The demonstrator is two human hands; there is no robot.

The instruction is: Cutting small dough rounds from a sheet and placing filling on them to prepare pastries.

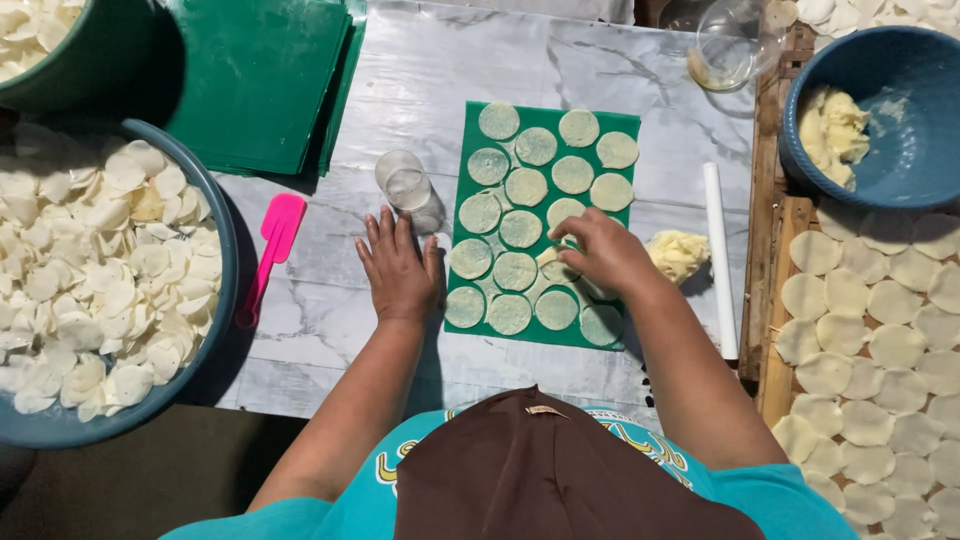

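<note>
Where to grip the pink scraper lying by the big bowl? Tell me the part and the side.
Take the pink scraper by its narrow handle, the end nearer the person, pinching across it with the fingers. Come from its right side: the big bowl crowds its left, and the flat left hand lies to its right.

A person in a teal top and brown head covering, arms bare

The left hand [400,272] and right hand [603,252] carry no gloves, and the forearms are uncovered. A turquoise short-sleeved shirt [790,495] bears what seems to be yellowish lettering, mostly hidden. A dark brown cloth head covering [540,470] with a small tag hangs over the chest.
</note>
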